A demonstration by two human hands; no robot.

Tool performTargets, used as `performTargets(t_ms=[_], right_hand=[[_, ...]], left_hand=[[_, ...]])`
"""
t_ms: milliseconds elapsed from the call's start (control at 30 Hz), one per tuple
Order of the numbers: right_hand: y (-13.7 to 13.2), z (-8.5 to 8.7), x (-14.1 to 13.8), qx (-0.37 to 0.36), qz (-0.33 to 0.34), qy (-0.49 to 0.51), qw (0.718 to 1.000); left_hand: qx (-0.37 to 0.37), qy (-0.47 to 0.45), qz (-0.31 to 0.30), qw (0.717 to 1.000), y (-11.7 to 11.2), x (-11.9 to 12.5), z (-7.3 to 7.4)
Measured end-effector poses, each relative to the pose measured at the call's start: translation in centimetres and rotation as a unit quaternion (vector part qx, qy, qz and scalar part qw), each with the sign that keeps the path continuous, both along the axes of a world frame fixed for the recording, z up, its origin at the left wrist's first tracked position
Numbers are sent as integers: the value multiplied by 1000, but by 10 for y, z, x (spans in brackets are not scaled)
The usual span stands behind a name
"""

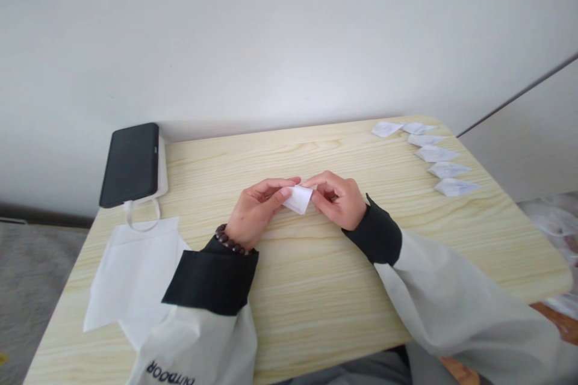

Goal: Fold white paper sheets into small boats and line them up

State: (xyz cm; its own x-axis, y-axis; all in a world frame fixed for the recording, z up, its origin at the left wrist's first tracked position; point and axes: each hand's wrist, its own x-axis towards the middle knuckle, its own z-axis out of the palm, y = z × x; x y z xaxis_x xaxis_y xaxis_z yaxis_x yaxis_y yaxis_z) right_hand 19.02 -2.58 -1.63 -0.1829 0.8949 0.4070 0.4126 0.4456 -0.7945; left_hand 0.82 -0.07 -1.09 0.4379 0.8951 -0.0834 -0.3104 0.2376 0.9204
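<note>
A small folded piece of white paper (298, 200) is held above the middle of the wooden table. My left hand (258, 207) pinches its left end between thumb and fingers; a dark beaded bracelet circles that wrist. At the paper's right edge, my right hand (336, 197) has its thumb and bent index finger closed on it. The other fingers of the right hand are curled and partly hidden.
Several folded white paper pieces (456, 187) with pointed ends line the table's (289, 156) far right side. White paper sheets (130, 271) lie at the left, near a black phone-like device (130, 163) on a white block with a looped white cable (143, 229). A wall rises behind.
</note>
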Motion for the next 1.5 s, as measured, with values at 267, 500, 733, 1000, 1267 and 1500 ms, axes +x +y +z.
performTargets(t_ms=[267, 500, 733, 1000, 1267, 1500], right_hand=[[-2, 6, 1, -86, 25, 52, 995], [-3, 1, 1, -126, 55, 102, 985], [-1, -1, 0, -60, 5, 79, 995], [-1, -2, 1, -13, -12, 27, 999], [-3, 3, 0, 5, 33, 26, 999], [-2, 3, -1, 0, 30, 22, 999]], left_hand=[[42, 50, 24, 998, 0, -1, 3], [92, 113, 49, 988, 0, 0, 5], [60, 97, 46, 992, 0, 1, 3], [46, 95, 10, 994, 0, 2, 6], [62, 94, 25, 993, 0, 1, 4], [70, 96, 34, 992, 1, 1, 3]])
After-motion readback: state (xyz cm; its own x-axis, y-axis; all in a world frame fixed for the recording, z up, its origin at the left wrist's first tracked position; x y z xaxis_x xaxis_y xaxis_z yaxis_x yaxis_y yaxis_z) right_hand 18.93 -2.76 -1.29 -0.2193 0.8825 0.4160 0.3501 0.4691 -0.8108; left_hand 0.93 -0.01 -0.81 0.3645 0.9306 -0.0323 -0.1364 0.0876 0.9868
